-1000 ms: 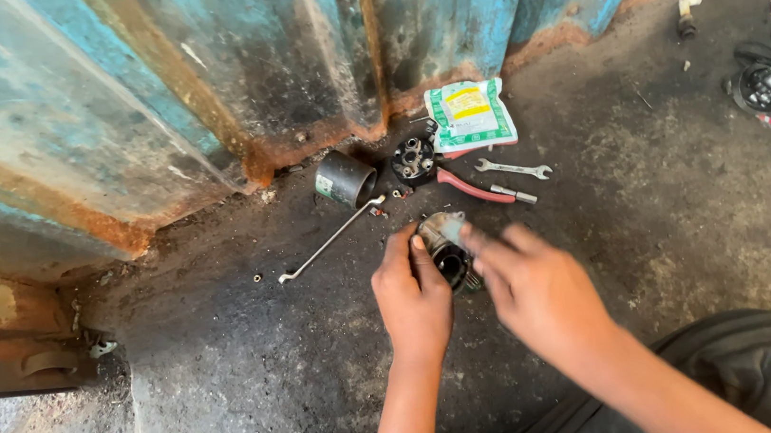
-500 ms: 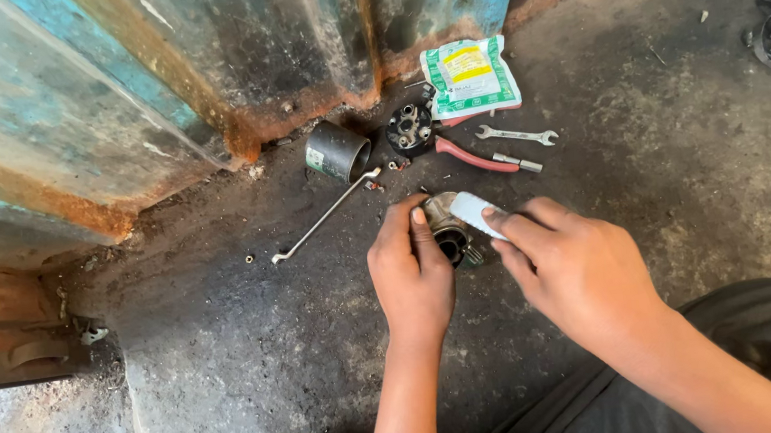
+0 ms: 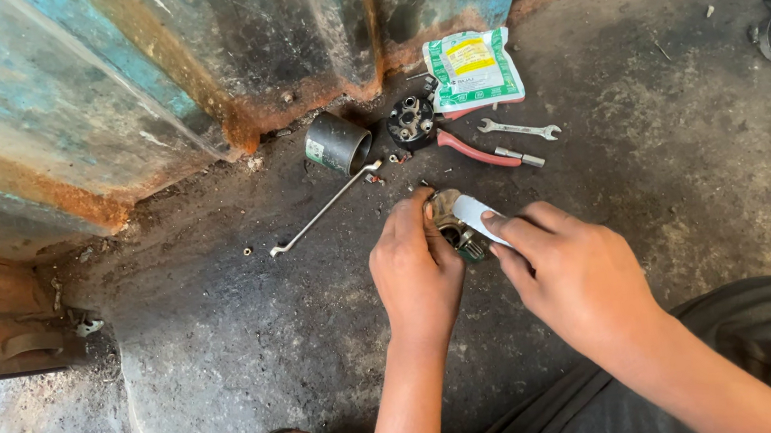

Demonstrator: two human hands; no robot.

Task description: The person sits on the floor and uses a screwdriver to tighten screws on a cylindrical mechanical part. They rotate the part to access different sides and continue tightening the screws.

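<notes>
Steadying the metal housing [image 3: 450,222] at frame centre, your left hand [image 3: 417,270] grips its side so your right hand [image 3: 575,275], fingers pinched, presses a white strip [image 3: 475,214] onto it.

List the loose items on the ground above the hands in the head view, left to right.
Long thin wrench → dark metal cylinder → round black part with terminals → green and white packet → small open-end spanner. Red-handled pliers left out: they overlap several of these.
</notes>
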